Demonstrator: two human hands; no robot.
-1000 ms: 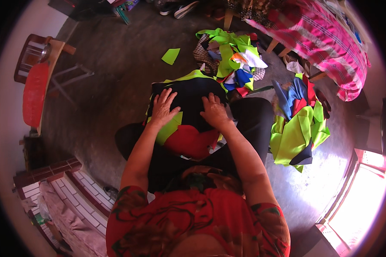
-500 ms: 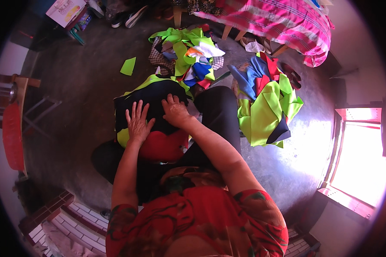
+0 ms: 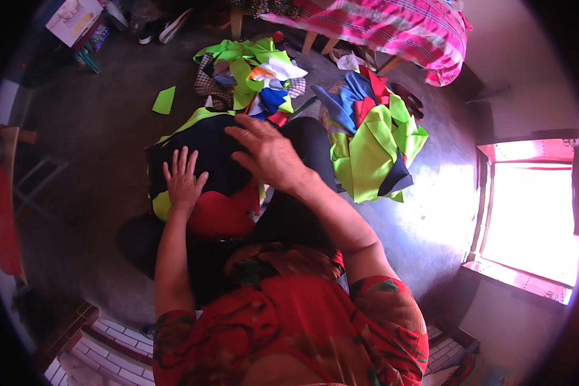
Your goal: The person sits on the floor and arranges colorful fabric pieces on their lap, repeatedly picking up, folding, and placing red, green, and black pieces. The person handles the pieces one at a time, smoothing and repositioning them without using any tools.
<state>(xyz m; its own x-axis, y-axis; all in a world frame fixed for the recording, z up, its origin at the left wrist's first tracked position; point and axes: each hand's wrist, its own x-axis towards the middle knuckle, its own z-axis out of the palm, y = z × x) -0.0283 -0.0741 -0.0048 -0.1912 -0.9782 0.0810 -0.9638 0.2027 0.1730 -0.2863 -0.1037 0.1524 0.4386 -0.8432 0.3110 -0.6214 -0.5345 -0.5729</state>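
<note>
A dark navy piece of cloth (image 3: 206, 143) lies spread in front of me by my lap, with lime-green fabric showing along its edges. My left hand (image 3: 184, 183) rests flat on its left part, fingers spread. Above its right side my right hand (image 3: 267, 154) is raised, fingers apart and holding nothing. Red cloth (image 3: 222, 212) shows below the navy piece, between my forearms. What lies underneath the cloths is hidden.
Beyond the cloth is a heap of mixed fabric scraps (image 3: 244, 74); another heap, mostly lime green (image 3: 367, 154), lies to the right. A single green scrap (image 3: 164, 100) is on the floor. A pink checked cloth (image 3: 392, 29) drapes a piece of furniture at the back.
My right hand has lifted off the navy cloth and come up closer to the camera. The left hand stays flat on the cloth. The whole view has shifted, so things appear further left.
</note>
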